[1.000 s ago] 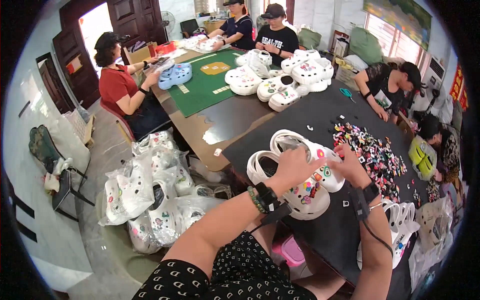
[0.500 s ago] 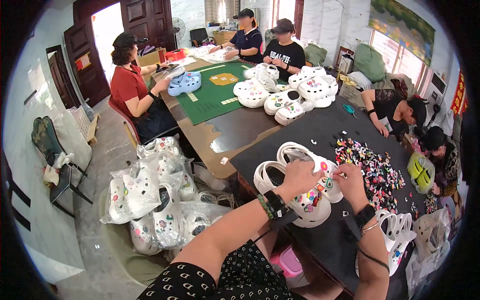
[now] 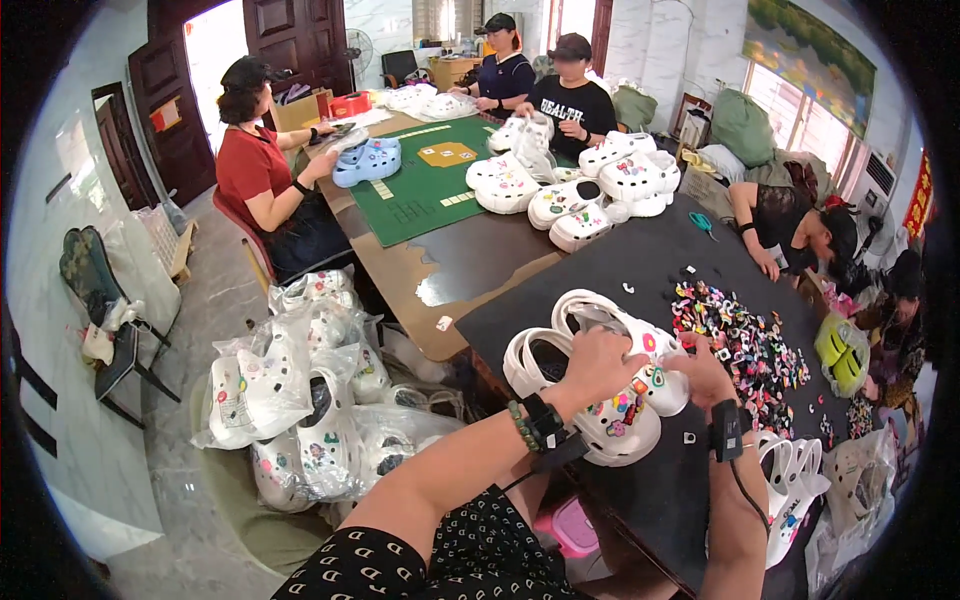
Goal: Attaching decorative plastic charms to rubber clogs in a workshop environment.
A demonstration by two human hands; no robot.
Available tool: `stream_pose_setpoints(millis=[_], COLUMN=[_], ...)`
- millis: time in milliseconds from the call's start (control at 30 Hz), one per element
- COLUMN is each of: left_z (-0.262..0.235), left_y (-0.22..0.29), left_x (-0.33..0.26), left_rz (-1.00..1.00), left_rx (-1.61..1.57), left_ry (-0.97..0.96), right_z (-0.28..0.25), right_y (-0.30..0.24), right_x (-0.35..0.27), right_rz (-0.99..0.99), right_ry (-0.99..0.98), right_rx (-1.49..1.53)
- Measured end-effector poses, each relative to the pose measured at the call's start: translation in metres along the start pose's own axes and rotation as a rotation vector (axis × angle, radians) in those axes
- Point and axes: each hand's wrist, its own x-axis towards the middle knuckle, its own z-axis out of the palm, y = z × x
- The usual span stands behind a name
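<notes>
Left hand (image 3: 600,365): closed on the far clog (image 3: 660,350), the grip partly hidden
Right hand (image 3: 705,372): narrow, fingertips drawn together at the far clog's toe end; whether a charm sits between them, I cannot tell
Far clog: white, charms on its top, between the two hands, with its toe to the left of the right hand and just beside it
Near clog (image 3: 610,425): white, flower charms on it, alongside the far clog, on the person's side
Long axis: both clogs run slantwise, heels up and left, toes down and right; the right hand is nearer the toes, the left lies across the middle
Table (image 3: 600,265): black-topped, under the pair
Charm pile (image 3: 745,345): loose and many-coloured, just beyond the right hand
White clogs (image 3: 790,490): near the right forearm
Scissors (image 3: 703,224): teal, farther out
Bagged clogs (image 3: 310,390): heaped left of the table
</notes>
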Motion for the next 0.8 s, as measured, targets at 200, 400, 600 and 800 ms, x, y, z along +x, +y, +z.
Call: stream_pose_setpoints(millis=[200,400,600,800], left_z=[0.003,0.004,0.003,-0.001], left_y=[-0.002,-0.004,-0.004,-0.004], left_x=[-0.003,-0.003,-0.003,-0.004], left_rz=[0.026,0.084,0.063,0.02], left_rx=[0.029,0.027,-0.01,-0.015], left_ry=[0.016,0.072,0.059,0.071], right_z=[0.01,0.017,0.011,0.025], right_y=[-0.004,-0.007,0.001,0.007], right_x=[-0.002,-0.009,-0.024,-0.034], right_rz=[-0.031,-0.046,-0.202,-0.849], right_ry=[0.057,0.066,0.054,0.353], right_rx=[-0.072,-0.075,-0.1,-0.837])
